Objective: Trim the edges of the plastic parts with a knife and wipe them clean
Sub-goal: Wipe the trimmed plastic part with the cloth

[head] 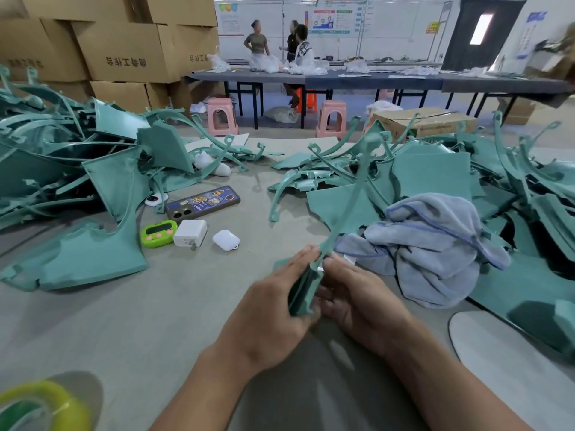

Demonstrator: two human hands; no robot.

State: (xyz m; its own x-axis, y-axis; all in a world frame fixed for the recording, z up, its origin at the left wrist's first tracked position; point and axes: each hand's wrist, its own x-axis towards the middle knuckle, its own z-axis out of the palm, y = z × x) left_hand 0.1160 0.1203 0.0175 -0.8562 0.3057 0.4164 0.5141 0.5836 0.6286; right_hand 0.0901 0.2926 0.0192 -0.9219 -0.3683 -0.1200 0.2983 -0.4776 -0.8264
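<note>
Evidently the job was still in its trimming stage. Low in the centre of the frame, my left hand [273,306] gripped the wide end of a teal plastic part [303,290], fingers [306,255] laid along its far face, while its long thin arm rose blurred toward the upper middle. My right hand [357,303] sat just beside it, fingers curled in, pinching something small and bright against the part's edge. I took that for the knife [320,269], though it was too small to be sure. The grey-blue cloth [435,244] lay crumpled on the right-hand pile [435,172], touched by neither hand, so I judged wiping of this piece not yet begun. Another heap [93,169] filled the left of the tabletop [155,321]. I could not tell which heap was finished, so plenty seemed left.
</note>
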